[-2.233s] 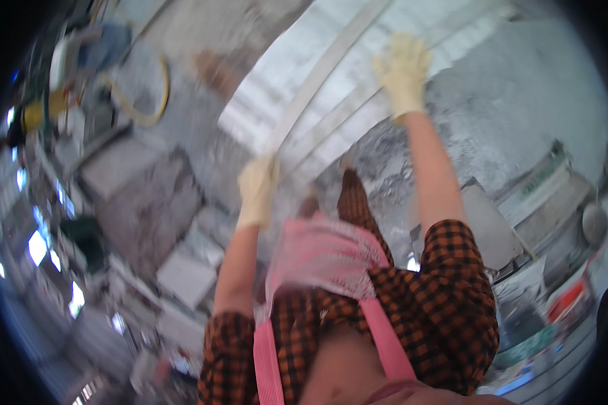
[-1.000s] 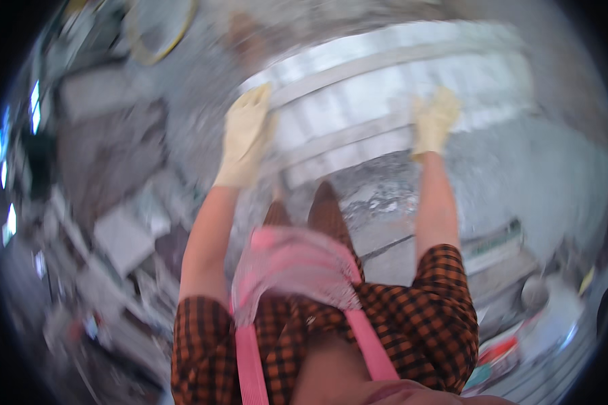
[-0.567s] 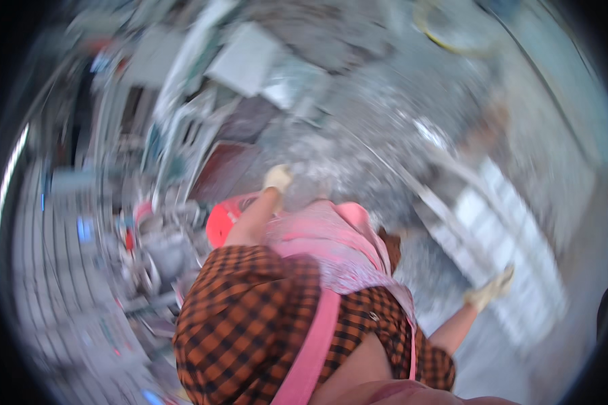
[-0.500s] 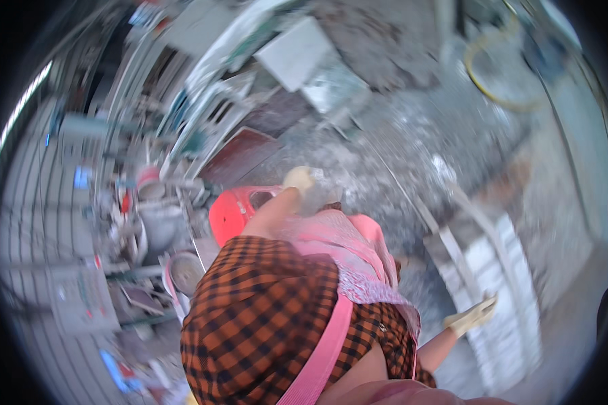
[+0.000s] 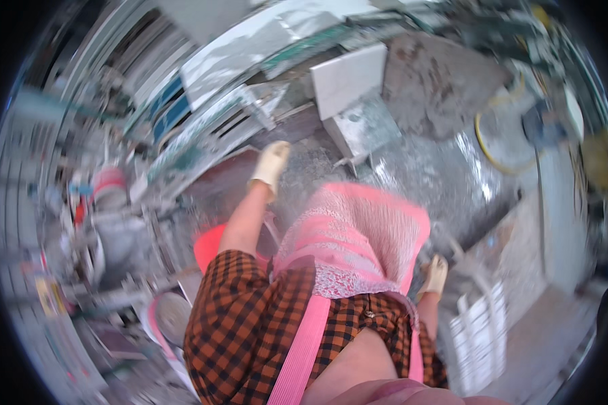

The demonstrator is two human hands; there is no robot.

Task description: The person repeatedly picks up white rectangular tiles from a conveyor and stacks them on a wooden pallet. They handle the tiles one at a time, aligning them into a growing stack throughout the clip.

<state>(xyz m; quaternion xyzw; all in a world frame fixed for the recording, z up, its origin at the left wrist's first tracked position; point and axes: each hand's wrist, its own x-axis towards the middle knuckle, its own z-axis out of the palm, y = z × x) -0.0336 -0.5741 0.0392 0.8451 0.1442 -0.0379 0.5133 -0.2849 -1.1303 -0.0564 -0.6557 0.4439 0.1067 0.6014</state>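
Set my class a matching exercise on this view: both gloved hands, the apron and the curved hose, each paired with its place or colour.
1. Left hand
2. Right hand
3. Apron
4. Curved hose

A. Yellow
B. Near the white striped stack
C. Mostly pink
D. Further left in the picture than every other item in this list

Pairs: 1-D, 2-B, 3-C, 4-A.
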